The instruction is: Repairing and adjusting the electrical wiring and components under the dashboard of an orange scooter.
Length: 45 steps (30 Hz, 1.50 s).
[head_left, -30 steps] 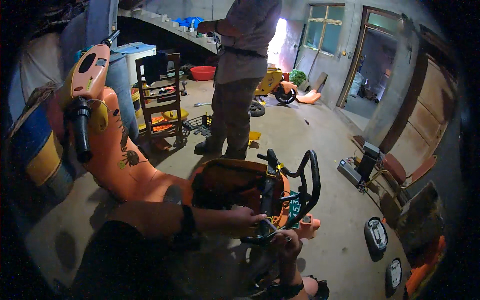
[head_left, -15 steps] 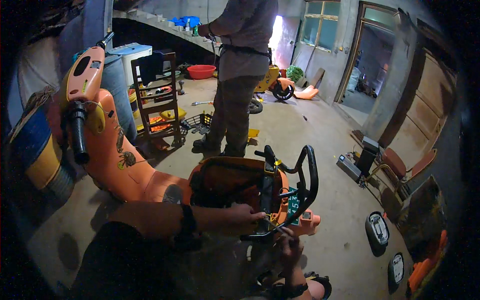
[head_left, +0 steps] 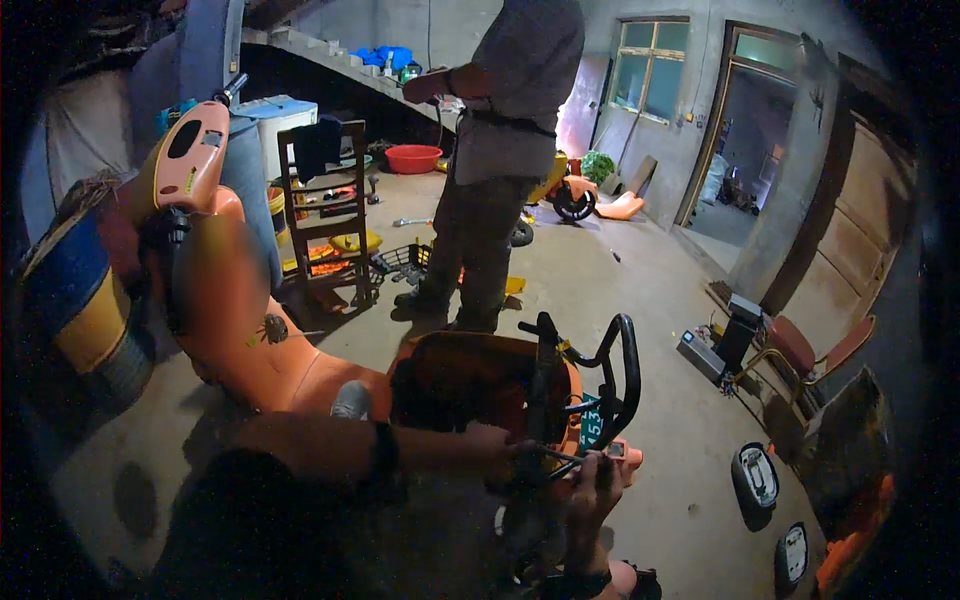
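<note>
An orange scooter [head_left: 285,360] stands before me, its body bent round by the lens, with an open under-seat compartment [head_left: 455,355]. At its tail is a black grab rail [head_left: 628,375]. My left hand [head_left: 488,447] is closed low beside the compartment, near the rail's mount; what its fingers hold is lost in the dark. Past the rail's lower end, my right hand [head_left: 594,490] grips the end of a thin metal tool [head_left: 562,456]. The tool slants from these fingers toward my left hand, and its far tip is hidden by the dark frame parts.
Another person [head_left: 500,170] stands beyond the scooter. A wooden chair frame [head_left: 328,215], a black crate [head_left: 405,258] and a red basin [head_left: 413,158] are behind. At right lie a grey metal box [head_left: 703,355], a red-seated chair [head_left: 790,345] and two oval shells [head_left: 757,475].
The view has shifted a little, so the scene sits lower. Its handlebar has turned. My right hand has risen beside the rail, still on the tool; my left stays by the mount.
</note>
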### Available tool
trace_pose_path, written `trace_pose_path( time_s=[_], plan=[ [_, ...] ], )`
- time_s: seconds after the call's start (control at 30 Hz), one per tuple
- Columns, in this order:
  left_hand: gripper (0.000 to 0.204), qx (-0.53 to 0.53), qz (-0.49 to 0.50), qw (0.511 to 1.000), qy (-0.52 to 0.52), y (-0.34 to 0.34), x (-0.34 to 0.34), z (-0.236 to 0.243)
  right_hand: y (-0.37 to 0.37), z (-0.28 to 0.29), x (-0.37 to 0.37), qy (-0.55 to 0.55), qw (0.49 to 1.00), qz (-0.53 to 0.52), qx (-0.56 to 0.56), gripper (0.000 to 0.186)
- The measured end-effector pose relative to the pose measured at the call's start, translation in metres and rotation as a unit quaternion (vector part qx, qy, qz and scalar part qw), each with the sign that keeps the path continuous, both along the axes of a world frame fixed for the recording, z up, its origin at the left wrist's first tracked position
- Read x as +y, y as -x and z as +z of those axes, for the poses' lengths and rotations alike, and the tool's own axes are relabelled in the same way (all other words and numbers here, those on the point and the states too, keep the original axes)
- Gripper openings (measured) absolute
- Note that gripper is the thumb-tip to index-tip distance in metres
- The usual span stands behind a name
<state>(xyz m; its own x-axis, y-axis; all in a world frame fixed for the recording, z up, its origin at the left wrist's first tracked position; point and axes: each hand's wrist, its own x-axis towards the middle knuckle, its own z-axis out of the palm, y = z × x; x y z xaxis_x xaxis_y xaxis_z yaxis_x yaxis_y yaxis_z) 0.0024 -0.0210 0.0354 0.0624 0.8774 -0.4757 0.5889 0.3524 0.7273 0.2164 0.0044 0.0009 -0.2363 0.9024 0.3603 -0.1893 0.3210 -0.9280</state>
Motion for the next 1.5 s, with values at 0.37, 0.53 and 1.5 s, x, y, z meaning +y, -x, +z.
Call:
trace_pose_path(
  time_s=[0.37,0.53,1.5],
  plan=[
    [0.074,-0.04,0.006,0.999,-0.007,0.01,-0.005,-0.015,-0.009,0.013,-0.015,-0.301,0.912,0.165,-0.222,0.018],
    [0.075,-0.043,0.007,0.999,-0.005,0.01,-0.001,-0.019,-0.009,-0.003,-0.009,-0.197,0.967,0.063,-0.145,0.016],
    [0.088,0.058,-0.023,0.997,-0.038,0.01,0.017,-0.02,-0.016,0.008,-0.023,-0.225,0.954,0.079,-0.181,0.011]
  ],
)
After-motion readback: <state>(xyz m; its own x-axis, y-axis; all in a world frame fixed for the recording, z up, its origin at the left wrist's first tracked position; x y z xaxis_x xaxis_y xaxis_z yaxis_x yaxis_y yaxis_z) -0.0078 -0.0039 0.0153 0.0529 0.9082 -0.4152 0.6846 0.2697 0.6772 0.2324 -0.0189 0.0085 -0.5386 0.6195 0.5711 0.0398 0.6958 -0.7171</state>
